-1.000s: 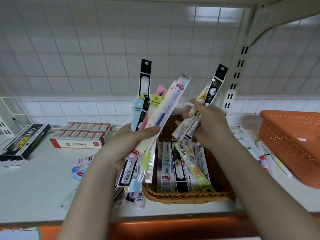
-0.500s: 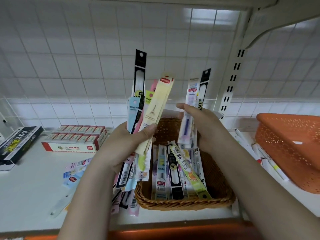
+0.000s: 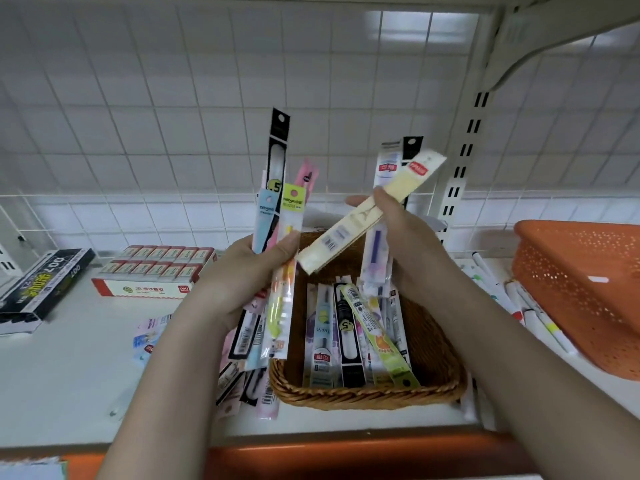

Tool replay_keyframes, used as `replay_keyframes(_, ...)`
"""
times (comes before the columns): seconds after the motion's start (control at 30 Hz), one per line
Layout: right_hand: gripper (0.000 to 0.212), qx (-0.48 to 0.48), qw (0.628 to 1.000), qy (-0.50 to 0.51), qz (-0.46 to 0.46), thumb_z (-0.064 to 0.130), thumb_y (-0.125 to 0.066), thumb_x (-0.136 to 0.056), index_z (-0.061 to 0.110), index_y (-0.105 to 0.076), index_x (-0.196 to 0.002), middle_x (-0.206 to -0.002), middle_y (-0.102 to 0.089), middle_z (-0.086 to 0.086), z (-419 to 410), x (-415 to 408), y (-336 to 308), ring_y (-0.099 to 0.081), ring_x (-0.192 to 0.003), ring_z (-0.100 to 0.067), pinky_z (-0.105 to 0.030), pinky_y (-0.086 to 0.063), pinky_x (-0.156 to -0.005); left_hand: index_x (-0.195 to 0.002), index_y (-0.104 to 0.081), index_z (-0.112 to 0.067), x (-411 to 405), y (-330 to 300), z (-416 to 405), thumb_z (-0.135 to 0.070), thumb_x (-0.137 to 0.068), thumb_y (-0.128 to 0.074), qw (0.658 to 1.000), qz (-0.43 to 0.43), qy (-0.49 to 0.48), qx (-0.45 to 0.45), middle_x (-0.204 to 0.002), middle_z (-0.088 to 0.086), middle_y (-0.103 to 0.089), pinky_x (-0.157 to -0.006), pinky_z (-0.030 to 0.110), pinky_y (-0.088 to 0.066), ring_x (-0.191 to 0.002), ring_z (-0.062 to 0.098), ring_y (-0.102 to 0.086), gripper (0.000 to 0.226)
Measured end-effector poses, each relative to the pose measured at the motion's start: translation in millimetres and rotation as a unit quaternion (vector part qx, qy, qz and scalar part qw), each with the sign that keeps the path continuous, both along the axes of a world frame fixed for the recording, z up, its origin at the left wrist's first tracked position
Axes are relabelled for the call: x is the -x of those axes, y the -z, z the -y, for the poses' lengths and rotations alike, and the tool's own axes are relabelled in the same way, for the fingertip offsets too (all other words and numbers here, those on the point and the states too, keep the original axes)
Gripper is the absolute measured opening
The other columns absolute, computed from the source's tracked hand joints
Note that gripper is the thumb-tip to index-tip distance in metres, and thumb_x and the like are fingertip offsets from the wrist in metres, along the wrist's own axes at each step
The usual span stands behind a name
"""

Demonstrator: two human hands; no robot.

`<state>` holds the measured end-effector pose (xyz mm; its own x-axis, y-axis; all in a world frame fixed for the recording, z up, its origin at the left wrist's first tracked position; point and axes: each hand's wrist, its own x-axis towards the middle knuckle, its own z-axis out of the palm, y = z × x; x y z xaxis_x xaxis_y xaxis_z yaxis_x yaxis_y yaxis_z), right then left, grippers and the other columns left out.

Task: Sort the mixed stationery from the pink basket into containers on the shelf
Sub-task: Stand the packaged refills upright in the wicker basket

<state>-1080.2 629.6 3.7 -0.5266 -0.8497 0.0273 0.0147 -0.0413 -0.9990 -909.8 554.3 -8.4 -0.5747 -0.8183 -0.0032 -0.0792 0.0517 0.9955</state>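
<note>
Cream flat pen packet (image 3: 367, 216) has passed from the left hand (image 3: 249, 271) to the right hand (image 3: 398, 233), which pinches it over the brown wicker basket (image 3: 433, 358). Left hand still grips its fan of packets, so sorting continues.

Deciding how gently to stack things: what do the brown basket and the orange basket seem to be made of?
Brown basket: looks like woven wicker or rattan, with a braided rim and a slight sheen. Orange basket: apparently moulded plastic, matte, its wall punched with small holes.
</note>
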Motion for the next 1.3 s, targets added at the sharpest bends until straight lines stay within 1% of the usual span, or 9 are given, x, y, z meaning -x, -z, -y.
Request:
replay_keyframes(0.1, 0.047, 0.046, 0.985, 0.066, -0.153, 0.048, -0.034, -0.098, 0.017, -0.069, -0.103, -0.077, -0.062, 0.004, -5, 11, -3, -0.058, -0.073, 0.006, -0.006, -0.043, -0.069, -0.079, -0.065, -0.013, -2, -7, 4, -0.033, -0.086, -0.062, 0.999, -0.018, -0.025, -0.036, -0.059, -0.004, -0.067, -0.045, 0.016, -0.047, -0.056, 0.012, -0.061, 0.021)
replay_keyframes(0.2, 0.054, 0.021, 0.903, 0.032, -0.429, 0.052, -0.034, -0.092, 0.015, -0.062, -0.120, -0.067, -0.053, 0.007, -13, 24, -2, -0.053, -0.052, 0.002, -0.010, -0.039, -0.048, -0.080, -0.066, -0.015, -6, -12, 8, -0.034, -0.085, -0.062, 0.995, -0.038, -0.025, -0.089, -0.061, -0.002, -0.068, -0.050, 0.017, -0.051, -0.052, 0.009, -0.062, 0.021)
replay_keyframes(0.43, 0.058, -0.221, 0.536, -0.249, -0.776, 0.008, -0.032, -0.093, 0.031, -0.031, -0.146, -0.147, -0.035, -0.006, -21, 26, 51, -0.038, -0.131, -0.023, -0.034, -0.041, -0.099, -0.083, -0.064, -0.014, -11, -7, 1, -0.029, -0.082, -0.067, 0.986, -0.068, -0.014, -0.153, -0.060, 0.001, -0.067, -0.049, 0.022, -0.052, -0.049, 0.014, -0.063, 0.016)
replay_keyframes(0.47, 0.067, -0.228, 0.559, -0.254, -0.756, -0.005, -0.037, -0.090, 0.029, -0.029, -0.147, -0.152, -0.029, -0.004, -22, 26, 50, -0.032, -0.137, -0.021, -0.034, -0.037, -0.104, -0.081, -0.063, -0.013, -10, -7, -2, -0.029, -0.080, -0.068, 0.988, -0.062, -0.019, -0.138, -0.060, 0.002, -0.068, -0.051, 0.023, -0.054, -0.050, 0.016, -0.064, 0.017)
replay_keyframes(0.53, 0.058, -0.173, 0.730, -0.180, -0.636, -0.005, -0.044, -0.092, 0.026, -0.042, -0.141, -0.143, -0.043, 0.001, -19, 22, 38, -0.042, -0.129, -0.014, -0.022, -0.037, -0.099, -0.076, -0.060, -0.012, -8, -5, -8, -0.030, -0.077, -0.071, 0.997, -0.028, -0.034, -0.064, -0.053, -0.002, -0.066, -0.050, 0.020, -0.051, -0.050, 0.013, -0.063, 0.022)
replay_keyframes(0.67, 0.026, -0.002, 0.977, -0.106, -0.187, 0.040, -0.054, -0.091, 0.020, -0.070, -0.095, -0.092, -0.072, 0.001, -22, -12, 5, -0.069, -0.081, -0.012, -0.025, -0.053, -0.071, -0.070, -0.056, -0.012, 1, -7, -25, -0.029, -0.070, -0.077, 0.998, 0.007, -0.032, 0.059, -0.040, -0.005, -0.054, -0.037, 0.017, -0.037, -0.034, 0.008, -0.047, 0.027)
replay_keyframes(0.83, 0.028, 0.048, 0.988, -0.020, -0.147, 0.029, -0.062, -0.089, 0.016, -0.057, -0.065, -0.056, -0.057, 0.004, -21, -29, 5, -0.055, -0.054, -0.010, -0.022, -0.045, -0.057, -0.077, -0.058, -0.006, 4, -10, -33, -0.041, -0.056, -0.076, 0.994, 0.010, 0.017, 0.104, -0.052, 0.011, -0.055, -0.044, 0.025, -0.043, -0.042, 0.017, -0.050, 0.045)
replay_keyframes(1.0, 0.012, 0.135, 0.956, -0.032, 0.257, 0.018, -0.046, -0.099, 0.010, -0.045, -0.090, -0.063, -0.052, -0.003, -20, -19, -11, -0.046, -0.043, -0.008, -0.022, -0.047, -0.044, -0.085, -0.059, -0.010, 3, -9, -35, -0.049, -0.094, -0.038, 1.000, -0.019, -0.015, -0.003, -0.055, 0.001, -0.064, -0.036, 0.015, -0.038, -0.036, 0.010, -0.050, 0.046)
replay_keyframes(1.3, 0.023, 0.081, 0.995, -0.033, 0.046, 0.023, -0.065, -0.087, 0.014, -0.056, -0.068, -0.048, -0.051, 0.004, -10, -30, -2, -0.044, -0.044, -0.011, -0.023, -0.040, -0.048, -0.084, -0.067, -0.007, 8, -8, -42, -0.027, -0.080, -0.063, 0.995, -0.088, 0.045, -0.024, -0.071, 0.013, -0.071, -0.047, 0.020, -0.053, -0.051, 0.014, -0.063, 0.021)
